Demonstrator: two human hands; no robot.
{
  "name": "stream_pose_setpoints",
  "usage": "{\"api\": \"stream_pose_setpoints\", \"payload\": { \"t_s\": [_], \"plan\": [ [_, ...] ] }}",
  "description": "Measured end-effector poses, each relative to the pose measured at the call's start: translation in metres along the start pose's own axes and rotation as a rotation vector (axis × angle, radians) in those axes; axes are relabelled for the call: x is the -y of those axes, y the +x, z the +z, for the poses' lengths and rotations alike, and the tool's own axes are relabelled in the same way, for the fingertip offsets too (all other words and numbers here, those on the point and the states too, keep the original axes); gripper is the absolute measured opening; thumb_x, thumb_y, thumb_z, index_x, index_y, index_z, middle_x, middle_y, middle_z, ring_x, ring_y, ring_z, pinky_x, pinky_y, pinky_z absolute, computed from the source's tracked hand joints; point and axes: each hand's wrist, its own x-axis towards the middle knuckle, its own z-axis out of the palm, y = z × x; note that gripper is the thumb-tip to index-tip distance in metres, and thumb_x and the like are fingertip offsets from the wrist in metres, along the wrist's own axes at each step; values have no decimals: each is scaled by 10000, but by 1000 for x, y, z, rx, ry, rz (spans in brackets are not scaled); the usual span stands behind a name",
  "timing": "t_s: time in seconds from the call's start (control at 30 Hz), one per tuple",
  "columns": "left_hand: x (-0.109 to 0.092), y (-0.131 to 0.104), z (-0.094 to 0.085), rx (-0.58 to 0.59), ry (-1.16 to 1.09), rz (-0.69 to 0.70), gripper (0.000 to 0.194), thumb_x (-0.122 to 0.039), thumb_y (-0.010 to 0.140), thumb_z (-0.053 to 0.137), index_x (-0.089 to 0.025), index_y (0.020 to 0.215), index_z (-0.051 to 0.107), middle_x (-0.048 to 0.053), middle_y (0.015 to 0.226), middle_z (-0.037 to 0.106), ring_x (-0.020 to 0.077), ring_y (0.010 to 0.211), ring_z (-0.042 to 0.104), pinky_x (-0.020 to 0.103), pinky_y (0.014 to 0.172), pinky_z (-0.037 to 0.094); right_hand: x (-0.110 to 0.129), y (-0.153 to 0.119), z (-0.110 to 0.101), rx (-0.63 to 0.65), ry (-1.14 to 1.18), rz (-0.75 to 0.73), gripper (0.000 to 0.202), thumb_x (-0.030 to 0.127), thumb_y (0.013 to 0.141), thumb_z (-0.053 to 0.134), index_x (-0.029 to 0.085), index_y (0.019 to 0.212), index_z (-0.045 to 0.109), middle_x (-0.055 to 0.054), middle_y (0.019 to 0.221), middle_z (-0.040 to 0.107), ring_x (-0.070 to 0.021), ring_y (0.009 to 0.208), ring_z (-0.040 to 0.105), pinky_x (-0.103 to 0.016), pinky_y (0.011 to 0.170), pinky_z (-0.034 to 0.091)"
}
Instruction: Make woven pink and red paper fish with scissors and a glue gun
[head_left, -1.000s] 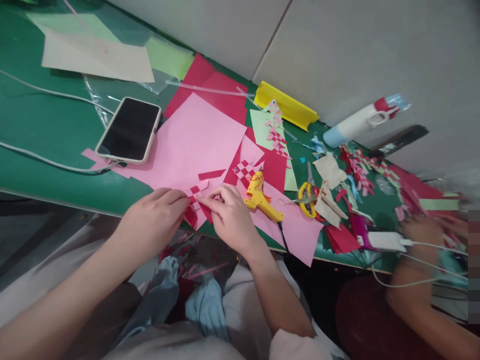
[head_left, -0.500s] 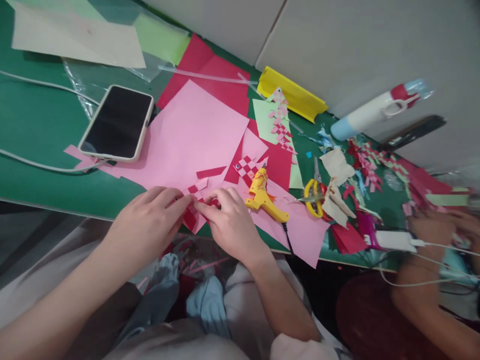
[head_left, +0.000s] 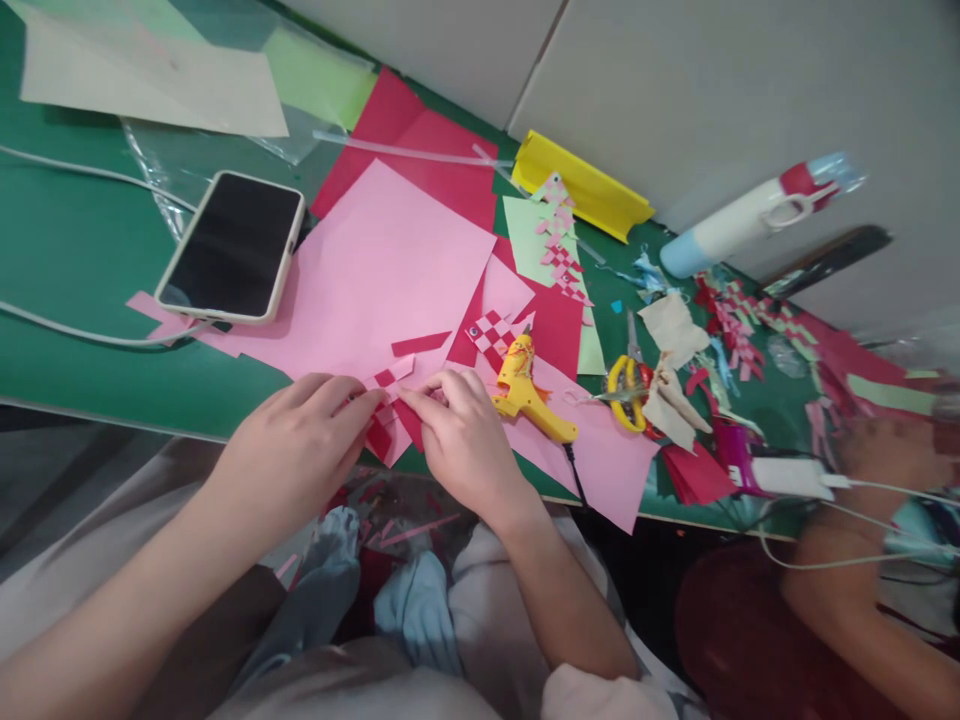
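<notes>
Both my hands pinch a small woven piece of red and pink paper strips (head_left: 390, 415) at the near edge of the green table (head_left: 82, 290). My left hand (head_left: 296, 455) grips its left side, and my right hand (head_left: 465, 440) grips its right side with thumb and forefinger. The piece lies over a large pink sheet (head_left: 382, 275). A loose red strip (head_left: 420, 344) lies just beyond it. A yellow glue gun (head_left: 529, 390) rests right of my right hand.
A phone (head_left: 231, 245) lies at the left with a white cable. Yellow-handled scissors (head_left: 626, 385), a finished woven piece (head_left: 491, 335), red and green sheets, a yellow folded sheet (head_left: 581, 185) and a white bottle (head_left: 757, 215) lie beyond. Another person's hands (head_left: 892, 450) work at the right.
My right fingers shifted slightly on the woven piece. The view tilted a little, moving the table contents down and left. The other person's hands moved at the right.
</notes>
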Motion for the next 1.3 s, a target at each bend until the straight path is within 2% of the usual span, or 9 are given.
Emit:
{"api": "stream_pose_setpoints", "payload": {
  "t_s": [0.23,0.4,0.53,0.8,0.9,1.0,1.1,1.2,1.3],
  "plan": [
    [0,0,0,-8,-5,-8,283,-178,907,429,-138,1089,642,145,1049,667,293,915,635,422,725,540,-1,-1,2,-8,-12,30,435,50,897,389,132,1247,634,-121,1057,596,-254,1016,464,-404,924,446],
    [0,0,-1,-3,-7,-8,283,-174,908,422,-144,1086,640,137,1037,671,286,909,635,411,717,537,0,0,2,-12,63,17,445,42,891,382,164,1238,632,-109,1055,597,-242,1029,479,-396,937,458],
    [0,-1,-1,-2,-5,-9,281,-172,910,415,-141,1071,643,140,1031,672,285,903,639,411,715,537,0,0,1,-38,77,7,428,46,904,377,147,1222,646,-113,1042,603,-235,1025,486,-388,934,460],
    [-1,1,-2,-26,29,18,269,-147,889,435,-129,1056,645,142,1011,674,286,890,641,398,692,537,1,0,2,-22,18,5,420,56,904,387,160,1221,643,-113,1055,613,-242,1019,488,-393,923,454],
    [-1,1,-1,-23,35,17,268,-151,896,430,-136,1051,647,133,1009,674,276,886,641,392,703,537,-2,-1,-5,-54,-41,14,380,66,902,407,158,1163,668,-104,1017,620,-240,993,504,-379,906,454],
    [-1,0,1,-10,40,3,273,-180,913,431,-141,1088,637,126,1029,673,275,914,638,396,729,537,-13,-10,-23,-125,-132,94,303,103,910,438,167,1059,695,-96,973,623,-243,951,519,-385,870,459],
    [0,-1,1,-13,39,-3,277,-197,928,420,-141,1084,643,124,1025,675,278,924,640,407,742,537,-33,-27,-42,-178,-272,267,230,203,912,515,167,1066,680,-116,987,611,-273,960,526,-428,855,458],
    [-1,-2,0,-11,40,3,284,-195,929,414,-140,1077,650,125,1010,677,285,910,643,411,721,537,-52,-44,-52,-191,-361,390,333,346,866,621,169,1148,644,-118,995,598,-302,983,539,-447,847,460],
    [-1,-1,0,-6,48,3,295,-166,908,427,-137,1105,644,128,1023,676,286,915,640,409,728,534,-63,-56,-52,-122,-333,427,390,440,834,654,191,1134,645,-108,1003,608,-302,973,576,-438,826,473]
  ]
}}
